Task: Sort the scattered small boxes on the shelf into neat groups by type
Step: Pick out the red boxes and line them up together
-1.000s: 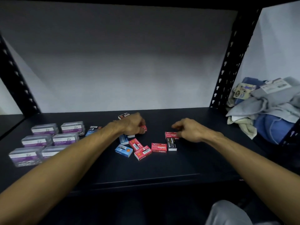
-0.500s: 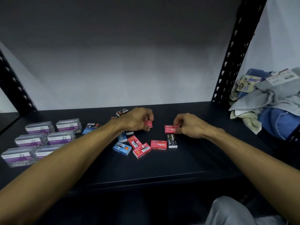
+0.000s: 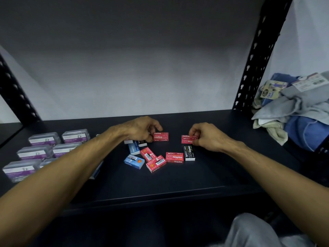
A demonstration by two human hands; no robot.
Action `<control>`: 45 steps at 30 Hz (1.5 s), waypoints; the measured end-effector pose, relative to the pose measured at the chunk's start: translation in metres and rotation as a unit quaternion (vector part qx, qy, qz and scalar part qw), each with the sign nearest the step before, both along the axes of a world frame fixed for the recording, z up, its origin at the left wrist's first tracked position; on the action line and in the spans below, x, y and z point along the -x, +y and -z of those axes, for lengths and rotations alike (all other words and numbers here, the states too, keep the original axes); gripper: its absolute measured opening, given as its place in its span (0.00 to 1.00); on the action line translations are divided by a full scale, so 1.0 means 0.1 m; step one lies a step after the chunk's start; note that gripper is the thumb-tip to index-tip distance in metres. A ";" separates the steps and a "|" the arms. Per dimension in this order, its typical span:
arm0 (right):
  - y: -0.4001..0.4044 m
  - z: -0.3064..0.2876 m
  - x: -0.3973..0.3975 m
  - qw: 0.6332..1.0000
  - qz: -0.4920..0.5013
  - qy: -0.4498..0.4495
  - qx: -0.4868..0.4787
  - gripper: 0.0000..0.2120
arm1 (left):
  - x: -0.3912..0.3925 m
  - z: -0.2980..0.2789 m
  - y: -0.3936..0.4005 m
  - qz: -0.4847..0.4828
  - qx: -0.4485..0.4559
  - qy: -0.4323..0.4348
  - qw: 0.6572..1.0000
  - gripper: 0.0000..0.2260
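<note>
Fingers (image 3: 156,128) of the left hand (image 3: 140,128) curl narrow around the left end of a red staples box (image 3: 161,136), thumb low, forefinger on top; box upright on its long edge on the shelf (image 3: 178,184), label upside down to the camera. Fingers of the right hand (image 3: 207,136) pinch the right end of a second red staples box (image 3: 187,139), which sits just behind a black staples box (image 3: 189,153) standing end-on toward the camera. The two held boxes are well apart, bare shelf between them.

Loose cluster in front of the hands: one red box (image 3: 174,157) lying flat, label readable, touching the black one's left side; two more red boxes (image 3: 152,160) barcode-up, angled, touching each other; two blue boxes (image 3: 133,161), one flat with barcode up, the other nearer the left wrist. Small black and white boxes partly hidden under the left hand; type cannot be told.

Far left: clear plastic paper-clip cases (image 3: 43,139) with purple labels, in two neat columns; metal clips dimly visible inside the nearest one, contents of the others too dark to tell. Left forearm covers part of that group.

Right of the shelf post (image 3: 256,56): heap of folded cloths (image 3: 300,111), blue and grey, with paper tags.
</note>
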State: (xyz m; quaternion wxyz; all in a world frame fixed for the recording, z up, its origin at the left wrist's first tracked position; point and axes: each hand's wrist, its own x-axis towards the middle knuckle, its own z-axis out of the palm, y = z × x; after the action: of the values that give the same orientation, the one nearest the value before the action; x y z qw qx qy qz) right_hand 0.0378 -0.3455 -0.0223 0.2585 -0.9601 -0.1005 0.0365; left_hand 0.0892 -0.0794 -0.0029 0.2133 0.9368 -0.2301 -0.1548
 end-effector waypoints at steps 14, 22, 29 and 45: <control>0.00 0.03 0.00 1.000 -0.010 -0.005 0.004 0.07 | 0.03 0.07 -0.28 0.022 0.010 -0.034 0.999 0.08; -0.03 0.02 0.01 1.000 0.001 -0.004 0.001 0.08 | 0.09 0.00 -0.37 -0.025 0.146 -0.038 0.988 0.12; -0.03 0.03 0.02 1.000 0.002 -0.005 0.002 0.07 | 0.13 0.12 -0.28 -0.027 0.157 -0.029 0.987 0.17; -0.67 -0.10 -0.05 0.997 0.068 -0.028 0.003 0.07 | -0.09 0.05 -0.83 0.003 0.099 -0.057 0.993 0.12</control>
State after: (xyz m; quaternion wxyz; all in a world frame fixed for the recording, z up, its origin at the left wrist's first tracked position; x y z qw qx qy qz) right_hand 0.0428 -0.4128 -0.0127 0.2547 -0.9661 -0.0423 -0.0078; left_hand 0.0985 -0.1628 -0.0075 0.2912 0.9176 -0.2590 -0.0778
